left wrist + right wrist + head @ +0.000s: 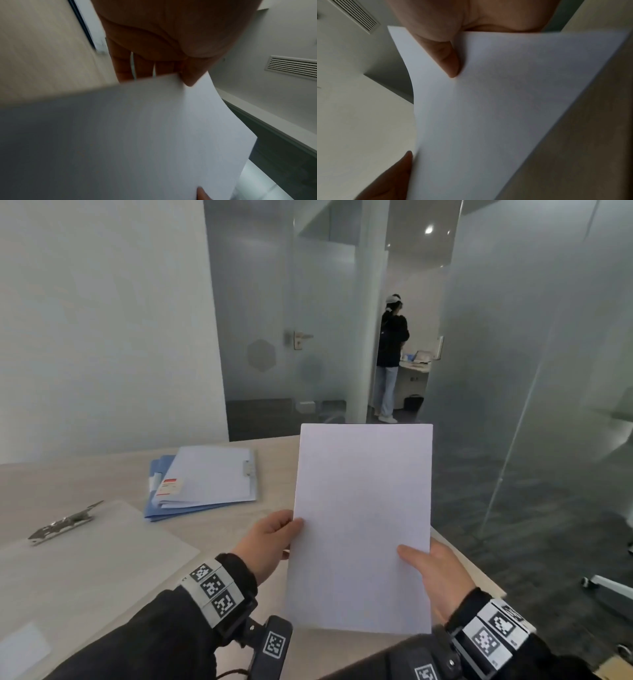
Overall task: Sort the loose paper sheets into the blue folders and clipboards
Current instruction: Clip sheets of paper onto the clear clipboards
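Blank white paper sheets point(363, 525) held upright over the pale wooden table point(102, 477): left hand point(270, 546) and right hand point(438, 580) each pinch an edge, thumb in front, likely squaring them. Blue folders point(202, 484) at 10 o'clock, clear clipboard point(85, 559) at 9.

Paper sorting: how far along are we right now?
Done: one clipboard already holds sheets, lying on the blue folders. In hand: left hand and right hand hold white paper up above the table. Left: filing that paper; the near clipboard looks empty.
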`<state>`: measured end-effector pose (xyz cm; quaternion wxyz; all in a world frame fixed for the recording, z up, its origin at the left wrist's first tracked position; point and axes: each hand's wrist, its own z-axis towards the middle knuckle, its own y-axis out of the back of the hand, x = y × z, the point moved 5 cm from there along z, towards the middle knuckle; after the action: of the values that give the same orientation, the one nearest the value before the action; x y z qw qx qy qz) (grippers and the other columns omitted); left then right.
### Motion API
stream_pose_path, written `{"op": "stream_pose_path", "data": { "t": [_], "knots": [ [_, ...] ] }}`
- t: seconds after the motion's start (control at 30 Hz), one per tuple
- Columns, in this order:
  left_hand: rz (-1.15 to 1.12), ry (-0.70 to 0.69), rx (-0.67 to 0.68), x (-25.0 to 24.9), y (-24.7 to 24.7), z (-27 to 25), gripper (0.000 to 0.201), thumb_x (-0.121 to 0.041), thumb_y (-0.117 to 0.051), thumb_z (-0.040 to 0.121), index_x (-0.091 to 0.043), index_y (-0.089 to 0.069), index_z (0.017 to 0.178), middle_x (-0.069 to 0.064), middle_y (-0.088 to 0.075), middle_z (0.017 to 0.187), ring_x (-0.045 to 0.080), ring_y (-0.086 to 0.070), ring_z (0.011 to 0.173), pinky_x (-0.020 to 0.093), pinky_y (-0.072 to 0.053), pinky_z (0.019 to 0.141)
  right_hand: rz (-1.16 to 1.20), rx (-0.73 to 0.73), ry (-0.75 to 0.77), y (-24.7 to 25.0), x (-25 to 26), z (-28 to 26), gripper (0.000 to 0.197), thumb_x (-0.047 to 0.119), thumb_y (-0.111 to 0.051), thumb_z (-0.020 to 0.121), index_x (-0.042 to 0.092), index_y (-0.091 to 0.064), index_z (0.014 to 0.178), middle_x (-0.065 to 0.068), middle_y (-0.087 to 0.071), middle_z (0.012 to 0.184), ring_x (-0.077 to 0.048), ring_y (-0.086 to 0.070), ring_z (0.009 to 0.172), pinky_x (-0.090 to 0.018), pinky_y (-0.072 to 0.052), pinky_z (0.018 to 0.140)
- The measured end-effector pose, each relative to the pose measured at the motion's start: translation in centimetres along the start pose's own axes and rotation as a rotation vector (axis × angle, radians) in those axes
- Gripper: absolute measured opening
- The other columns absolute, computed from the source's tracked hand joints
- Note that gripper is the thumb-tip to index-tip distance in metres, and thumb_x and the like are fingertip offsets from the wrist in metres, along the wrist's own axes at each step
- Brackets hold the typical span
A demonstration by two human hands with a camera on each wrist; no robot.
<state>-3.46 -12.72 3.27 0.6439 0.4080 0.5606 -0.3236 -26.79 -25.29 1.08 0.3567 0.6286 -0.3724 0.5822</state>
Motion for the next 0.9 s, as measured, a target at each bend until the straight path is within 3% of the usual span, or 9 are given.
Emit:
{"op": "stream_pose_path", "data": {
  "t": [0.07,0.2,0.27,0.33,0.47,0.6,0.7,0.83,0.9],
  "knots": [
    [0.046,0.034,-0.123,0.3,3.8,-0.4,0.021,-0.021,-0.052,0.096,-0.01,-0.07,0.097,0.001,-0.072,0.091,0.019,-0.065,0.086,0.02,-0.049,0.072,-0.007,0.028,-0.017,-1.5,-0.1,0.3,0.019,0.009,-0.056,0.095,0.013,-0.073,0.103,-0.004,-0.079,0.096,-0.027,-0.072,0.092,-0.041,-0.054,0.081],
    [0.165,0.113,-0.484,2.5,14.3,-1.4,0.013,-0.02,-0.059,0.089,-0.023,-0.07,0.083,0.006,-0.073,0.097,0.029,-0.065,0.099,0.041,-0.048,0.095,0.054,0.095,-0.038,-5.3,-0.1,1.0,0.019,0.007,-0.056,0.095,0.008,-0.072,0.105,-0.011,-0.078,0.098,-0.034,-0.072,0.094,-0.043,-0.055,0.082],
    [0.253,0.169,-0.658,3.4,19.4,-2.7,0.014,-0.019,-0.058,0.089,-0.023,-0.071,0.09,0.011,-0.071,0.106,0.029,-0.062,0.099,0.041,-0.046,0.094,0.078,0.135,-0.05,-7.7,0.0,1.2,0.019,0.006,-0.056,0.094,0.007,-0.071,0.105,-0.012,-0.078,0.099,-0.034,-0.072,0.094,-0.041,-0.055,0.079],
    [0.299,0.261,-0.727,4.6,23.4,-3.8,0.023,-0.013,-0.055,0.091,-0.012,-0.071,0.108,0.015,-0.067,0.119,0.03,-0.058,0.106,0.04,-0.043,0.099,0.105,0.177,-0.064,-10.2,0.1,1.3,0.019,0.006,-0.056,0.094,0.005,-0.071,0.106,-0.013,-0.078,0.099,-0.036,-0.071,0.095,-0.041,-0.055,0.078],
    [0.222,0.488,-0.657,8.1,27.4,-6.6,0.038,-0.007,-0.057,0.092,0.002,-0.057,0.129,0.021,-0.053,0.138,0.037,-0.049,0.128,0.04,-0.036,0.108,0.145,0.253,-0.077,-14.9,0.2,1.3,0.019,0.001,-0.055,0.093,0.002,-0.07,0.105,-0.017,-0.077,0.099,-0.036,-0.071,0.091,-0.041,-0.054,0.076],
    [0.099,0.486,-0.654,9.3,28.2,-10.2,0.035,-0.023,-0.055,0.095,0.0,-0.063,0.12,0.014,-0.065,0.121,0.026,-0.053,0.099,0.038,-0.04,0.101,0.171,0.342,-0.114,-20.0,-0.2,1.1,0.02,0.001,-0.054,0.093,0.004,-0.071,0.104,-0.016,-0.077,0.098,-0.035,-0.071,0.088,-0.04,-0.054,0.073],
    [-0.009,0.473,-0.635,9.5,27.5,-12.9,0.039,-0.036,-0.052,0.096,-0.006,-0.069,0.113,0.003,-0.072,0.104,0.024,-0.056,0.096,0.041,-0.041,0.102,0.17,0.408,-0.173,-23.5,-1.2,0.9,0.023,0.003,-0.054,0.093,0.003,-0.07,0.11,-0.018,-0.075,0.106,-0.039,-0.069,0.1,-0.05,-0.052,0.09],
    [-0.11,0.522,-0.544,9.6,26.1,-16.9,0.05,-0.05,-0.039,0.097,-0.016,-0.074,0.109,-0.001,-0.075,0.109,0.022,-0.062,0.109,0.032,-0.045,0.086,0.127,0.482,-0.224,-27.9,-2.0,0.1,0.023,0.002,-0.055,0.093,0.001,-0.07,0.11,-0.021,-0.075,0.105,-0.041,-0.069,0.1,-0.055,-0.05,0.096],
    [-0.165,0.545,-0.511,9.3,25.4,-18.5,0.054,-0.053,-0.035,0.097,-0.016,-0.074,0.107,-0.004,-0.075,0.11,0.016,-0.066,0.103,0.026,-0.044,0.077,0.109,0.534,-0.259,-29.9,-2.4,-0.9,0.022,0.001,-0.054,0.093,0.0,-0.07,0.108,-0.023,-0.075,0.103,-0.042,-0.069,0.098,-0.053,-0.051,0.092]
  ]
}}
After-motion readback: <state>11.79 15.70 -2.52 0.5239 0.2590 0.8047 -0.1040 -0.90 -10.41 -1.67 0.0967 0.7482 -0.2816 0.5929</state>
